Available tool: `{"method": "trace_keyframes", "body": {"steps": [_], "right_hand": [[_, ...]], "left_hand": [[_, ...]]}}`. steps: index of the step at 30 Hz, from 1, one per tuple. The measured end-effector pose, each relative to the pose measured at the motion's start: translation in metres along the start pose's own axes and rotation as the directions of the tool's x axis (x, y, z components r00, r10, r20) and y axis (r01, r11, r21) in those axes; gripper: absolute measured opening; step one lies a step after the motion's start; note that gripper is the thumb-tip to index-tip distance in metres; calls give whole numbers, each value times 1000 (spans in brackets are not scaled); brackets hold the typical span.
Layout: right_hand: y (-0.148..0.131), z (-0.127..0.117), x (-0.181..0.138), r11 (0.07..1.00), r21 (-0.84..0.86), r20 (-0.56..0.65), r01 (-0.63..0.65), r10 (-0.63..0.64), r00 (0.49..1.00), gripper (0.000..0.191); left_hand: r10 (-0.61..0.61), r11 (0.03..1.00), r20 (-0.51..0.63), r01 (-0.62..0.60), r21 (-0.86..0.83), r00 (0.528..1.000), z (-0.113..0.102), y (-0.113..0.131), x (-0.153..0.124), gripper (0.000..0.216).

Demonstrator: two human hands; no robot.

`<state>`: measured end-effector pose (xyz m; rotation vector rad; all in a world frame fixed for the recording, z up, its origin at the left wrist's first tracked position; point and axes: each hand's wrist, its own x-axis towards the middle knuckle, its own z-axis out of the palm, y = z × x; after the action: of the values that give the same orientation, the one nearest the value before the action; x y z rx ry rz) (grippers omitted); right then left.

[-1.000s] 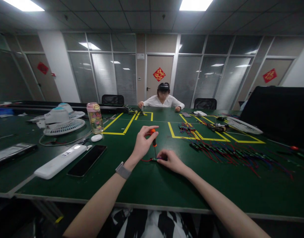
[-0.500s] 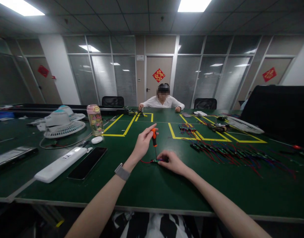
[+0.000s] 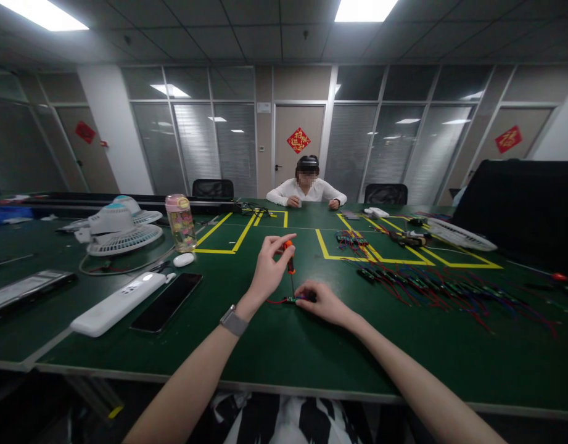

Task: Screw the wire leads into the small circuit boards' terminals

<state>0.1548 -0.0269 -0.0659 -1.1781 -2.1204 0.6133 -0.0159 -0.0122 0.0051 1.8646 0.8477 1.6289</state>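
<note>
My left hand (image 3: 267,271), a grey watch on its wrist, pinches the orange handle of a small screwdriver (image 3: 290,260) that stands upright, its tip down on a small circuit module (image 3: 290,300) on the green table (image 3: 284,351). My right hand (image 3: 323,301) lies on the table just right of the tip, fingers closed on the module, which has red wires trailing to the left.
A black phone (image 3: 167,301), a white power strip (image 3: 119,303), a white mouse, a pink-lidded bottle (image 3: 181,222) and white desk fans (image 3: 119,227) lie to the left. Several wired modules (image 3: 432,287) spread at the right. A person in white sits across the table. Yellow tape marks boxes.
My left fingers have shifted on the screwdriver handle, as in turning it. The right hand stays put on the module. The view moved slightly.
</note>
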Motion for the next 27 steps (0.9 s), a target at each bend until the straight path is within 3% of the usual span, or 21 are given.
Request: {"method": "trace_keyframes", "body": {"steps": [4, 9, 13, 18, 22, 27], "right_hand": [[-3, -1, 0, 1000, 16, 6, -14, 14, 1000, 12], [-3, 0, 1, 999, 26, 12, -19, 18, 1000, 9], [-3, -2, 1, 999, 43, 22, -17, 16, 1000, 9], [-3, -3, 0, 998, 58, 40, -22, 19, 999, 11], [-1, -4, 0, 997, 71, 44, -19, 16, 999, 13], [-2, -5, 1, 998, 58, 39, -26, 23, 999, 15]], "left_hand": [[-53, 988, 111, 68, -138, 992, 0, 0, 0, 33], [10, 1000, 28, -9, -29, 1000, -1, -1, 1, 30], [-53, 982, 148, 79, -173, 988, 0, -1, 1, 35], [-9, 996, 73, 16, -89, 997, 0, 0, 0, 33], [-48, 979, 154, 77, -191, 987, -1, 1, 0, 34], [9, 999, 39, -8, -39, 999, -1, 1, 0, 30]]}}
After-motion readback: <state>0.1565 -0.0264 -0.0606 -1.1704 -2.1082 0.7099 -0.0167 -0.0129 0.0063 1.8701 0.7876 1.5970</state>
